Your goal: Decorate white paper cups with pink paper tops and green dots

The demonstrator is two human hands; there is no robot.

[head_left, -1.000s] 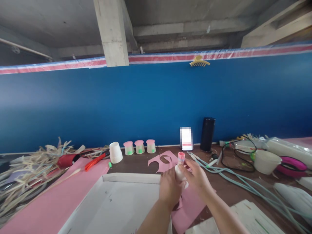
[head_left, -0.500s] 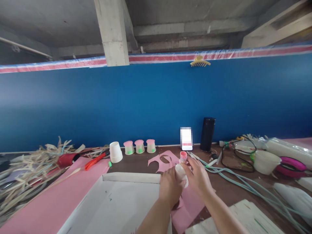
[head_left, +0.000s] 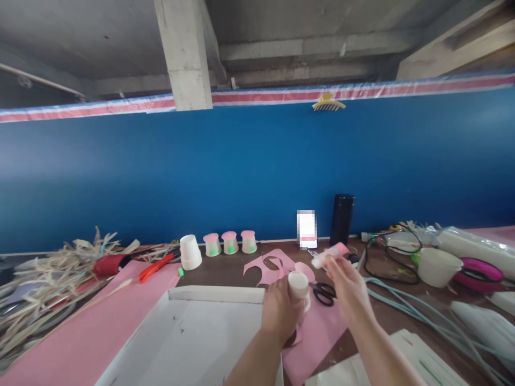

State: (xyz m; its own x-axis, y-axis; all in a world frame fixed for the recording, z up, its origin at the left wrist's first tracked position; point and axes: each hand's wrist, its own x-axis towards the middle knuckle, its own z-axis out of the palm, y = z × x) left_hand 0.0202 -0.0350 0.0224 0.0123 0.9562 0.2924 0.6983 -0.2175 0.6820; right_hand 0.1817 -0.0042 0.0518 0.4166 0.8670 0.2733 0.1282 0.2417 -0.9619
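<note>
My left hand (head_left: 280, 304) is closed around a small white paper cup (head_left: 298, 282), its pale round end facing up. My right hand (head_left: 348, 284) grips a white glue stick with a pink end (head_left: 330, 255), tilted and apart from the cup. Behind the cup, a pink paper disc (head_left: 304, 270) lies beside cut pink paper (head_left: 274, 265). Black-handled scissors (head_left: 324, 294) rest between my hands, on or near a pink sheet (head_left: 317, 335).
Three small cups with pink tops (head_left: 229, 243) stand near the blue wall, beside a stack of white cups (head_left: 190, 252). A white tray (head_left: 217, 294) fills the front. A black flask (head_left: 341, 220) and pale blue cords (head_left: 402, 305) are to the right.
My right hand has moved right, away from the cup, and the glue stick has gone from upright to tilted. The scissors' handles now show. My left hand stays on the cup.
</note>
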